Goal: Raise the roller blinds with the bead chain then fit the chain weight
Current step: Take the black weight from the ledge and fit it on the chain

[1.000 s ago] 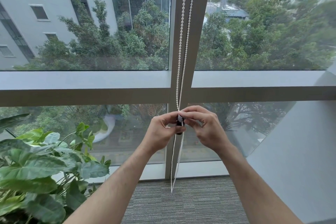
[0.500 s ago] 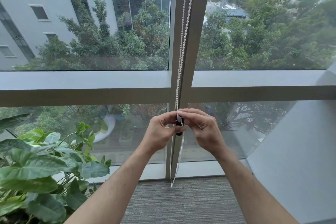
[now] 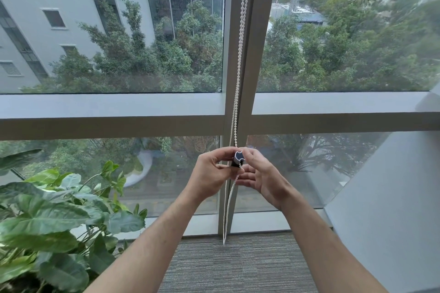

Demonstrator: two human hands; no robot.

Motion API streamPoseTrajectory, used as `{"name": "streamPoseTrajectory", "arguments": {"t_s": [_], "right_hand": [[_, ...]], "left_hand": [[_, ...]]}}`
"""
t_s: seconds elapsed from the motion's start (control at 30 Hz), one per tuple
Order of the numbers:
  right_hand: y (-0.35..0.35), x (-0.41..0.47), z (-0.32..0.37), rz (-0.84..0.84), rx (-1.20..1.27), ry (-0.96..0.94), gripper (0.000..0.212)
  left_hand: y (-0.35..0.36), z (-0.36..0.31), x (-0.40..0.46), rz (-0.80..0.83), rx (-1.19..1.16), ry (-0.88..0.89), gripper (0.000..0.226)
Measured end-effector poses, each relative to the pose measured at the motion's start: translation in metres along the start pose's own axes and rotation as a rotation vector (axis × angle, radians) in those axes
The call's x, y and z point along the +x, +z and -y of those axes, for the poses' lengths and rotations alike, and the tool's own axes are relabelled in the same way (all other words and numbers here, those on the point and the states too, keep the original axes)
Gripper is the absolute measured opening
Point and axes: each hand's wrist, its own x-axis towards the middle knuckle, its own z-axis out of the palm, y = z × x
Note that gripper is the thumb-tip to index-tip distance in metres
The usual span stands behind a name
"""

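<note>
Presently, as observed:
Bead chain (image 3: pixel 240 59): white, two strands, hanging down the window mullion (image 3: pixel 245 102) from 12 o'clock; loop end just above the carpet (image 3: pixel 238 266).
Chain weight (image 3: pixel 238 159): small, grey and black, on the chain just below centre.
Left hand (image 3: pixel 209 173): fingertips pinching the weight from 9 o'clock.
Right hand (image 3: pixel 262 176): gripping the weight from 3 o'clock.
Plant (image 3: pixel 47 216): leafy, at 8 o'clock.
</note>
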Motion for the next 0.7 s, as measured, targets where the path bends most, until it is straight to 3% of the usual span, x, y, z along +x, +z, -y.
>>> {"name": "streamPoseTrajectory", "arguments": {"t_s": [0.2,0.43,0.7], "right_hand": [[0.003,0.003,-0.002,-0.07,0.051,-0.016,0.058],[0.006,0.0,-0.006,-0.105,0.121,-0.067,0.069],[0.011,-0.003,-0.022,-0.22,0.017,-0.3,0.07]], "left_hand": [[0.001,-0.001,-0.001,-0.009,-0.042,0.013,0.041],[0.002,0.003,-0.004,-0.035,-0.066,0.001,0.03],[0.002,0.01,-0.008,-0.013,-0.039,0.034,0.028]]}}
